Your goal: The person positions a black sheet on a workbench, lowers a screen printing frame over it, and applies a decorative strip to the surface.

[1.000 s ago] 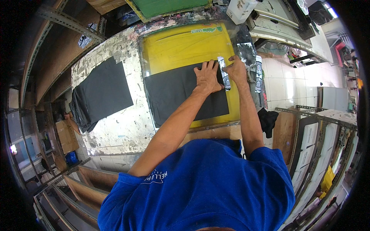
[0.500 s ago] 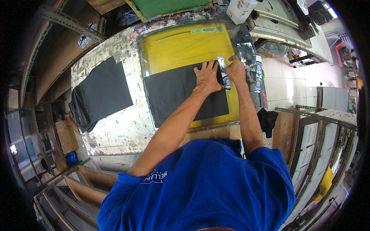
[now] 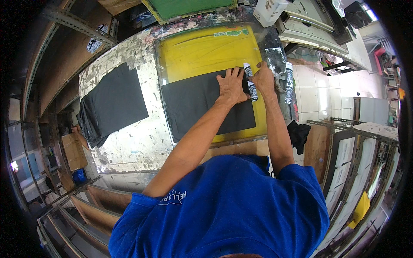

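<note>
A flat black sheet (image 3: 202, 107) lies over the near part of a yellow panel (image 3: 193, 51) on the worktable. My left hand (image 3: 232, 88) presses on its upper right corner, fingers spread. Along the sheet's right edge lies a narrow black-and-white patterned strip (image 3: 251, 88), partly between my hands. My right hand (image 3: 263, 81) is at the strip's right side, fingers curled with the thumb against it; the exact grip is partly hidden. A second patterned strip (image 3: 288, 81) hangs further right, by the table's edge.
A pile of black sheets (image 3: 114, 101) lies on the paint-stained white tabletop (image 3: 133, 142) to the left. Beyond the panel stands a green framed screen (image 3: 189, 8), with a white container (image 3: 269, 12) to its right. Metal-framed racks (image 3: 81, 210) surround the table. A black cloth (image 3: 297, 134) hangs at the right.
The patterned strip beside the black sheet has turned so that more of its pattern shows and its upper end no longer shines. Both hands stay almost where they were.
</note>
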A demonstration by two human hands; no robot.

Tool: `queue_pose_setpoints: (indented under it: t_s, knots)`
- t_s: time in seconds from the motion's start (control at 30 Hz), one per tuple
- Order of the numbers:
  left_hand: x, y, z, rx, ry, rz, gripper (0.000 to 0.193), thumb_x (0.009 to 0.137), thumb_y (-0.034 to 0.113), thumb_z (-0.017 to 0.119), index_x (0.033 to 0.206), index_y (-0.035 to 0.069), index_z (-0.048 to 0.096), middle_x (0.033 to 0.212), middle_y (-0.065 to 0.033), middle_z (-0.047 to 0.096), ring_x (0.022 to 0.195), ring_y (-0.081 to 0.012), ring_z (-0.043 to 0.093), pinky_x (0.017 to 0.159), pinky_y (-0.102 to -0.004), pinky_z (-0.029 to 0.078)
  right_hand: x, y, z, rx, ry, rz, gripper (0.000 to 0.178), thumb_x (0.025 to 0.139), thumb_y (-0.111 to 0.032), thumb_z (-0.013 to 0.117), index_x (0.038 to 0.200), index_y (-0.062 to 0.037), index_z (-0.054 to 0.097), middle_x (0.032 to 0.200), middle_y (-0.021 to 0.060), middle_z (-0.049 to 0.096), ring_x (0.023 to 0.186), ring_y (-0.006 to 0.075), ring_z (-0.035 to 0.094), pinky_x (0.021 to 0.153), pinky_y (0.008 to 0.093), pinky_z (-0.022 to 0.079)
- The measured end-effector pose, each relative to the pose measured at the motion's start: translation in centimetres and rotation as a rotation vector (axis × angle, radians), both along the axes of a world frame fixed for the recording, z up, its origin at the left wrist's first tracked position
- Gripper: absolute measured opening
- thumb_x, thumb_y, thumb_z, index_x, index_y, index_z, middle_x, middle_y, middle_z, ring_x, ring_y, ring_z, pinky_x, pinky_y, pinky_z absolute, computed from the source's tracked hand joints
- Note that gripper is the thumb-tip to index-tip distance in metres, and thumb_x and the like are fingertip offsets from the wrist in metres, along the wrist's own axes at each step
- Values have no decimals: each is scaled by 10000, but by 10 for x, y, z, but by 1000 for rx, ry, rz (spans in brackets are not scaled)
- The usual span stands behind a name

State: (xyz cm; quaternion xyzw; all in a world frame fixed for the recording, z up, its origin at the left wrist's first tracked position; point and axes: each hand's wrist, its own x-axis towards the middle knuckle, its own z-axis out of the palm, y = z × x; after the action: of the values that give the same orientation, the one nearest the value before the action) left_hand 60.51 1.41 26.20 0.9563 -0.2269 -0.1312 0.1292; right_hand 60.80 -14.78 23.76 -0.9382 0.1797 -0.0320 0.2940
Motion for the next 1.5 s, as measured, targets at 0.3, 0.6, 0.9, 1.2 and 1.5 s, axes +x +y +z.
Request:
queue_pose_setpoints:
  t_s: [0.3, 0.6, 0.9, 1.2, 1.5]
  knots:
    - [0, 0, -2, -2, -8, 5, 1138, 569, 591, 912, 1521, 144, 477, 1454, -41, 464, 1340, -249, 421, 961, -551, 396, 9, -6, 7, -17, 37, -34, 611, 692, -258, 916, 1160, -23, 602, 999, 248, 735, 998, 433, 711, 839, 498, 559]
    - [-1, 0, 1, -21, 3, 4, 1132, 564, 578, 916, 1511, 129, 488, 1437, -44, 470, 1329, -255, 424, 958, -546, 390, 30, -8, 1, -70, 43, -81, 631, 651, -377, 943, 1103, -50, 649, 1006, 230, 743, 1001, 410, 716, 846, 494, 552]
    - [-1, 0, 0, -12, -9, 14, 1143, 559, 571, 922, 1512, 120, 482, 1436, -42, 469, 1336, -246, 420, 962, -544, 390, 38, -14, -5, -91, 89, -82, 757, 625, -497, 939, 1149, -55, 619, 1012, 187, 748, 985, 396, 725, 821, 491, 559]
    - [1, 0, 4, -12, 25, 2, 1146, 565, 562, 922, 1518, 112, 471, 1466, -34, 460, 1343, -243, 421, 966, -553, 394, 16, -5, -10, -75, 50, -50, 807, 701, -418, 917, 1275, -16, 517, 1149, 217, 714, 1048, 413, 704, 876, 499, 536]
    - [2, 1, 1, -8, 56, 7, 1134, 580, 536, 906, 1530, 114, 453, 1491, -48, 442, 1356, -249, 409, 981, -557, 385, -37, 3, 8, -25, 111, -50, 709, 706, -324, 923, 1206, -37, 512, 1088, 215, 694, 1020, 427, 685, 859, 504, 523]
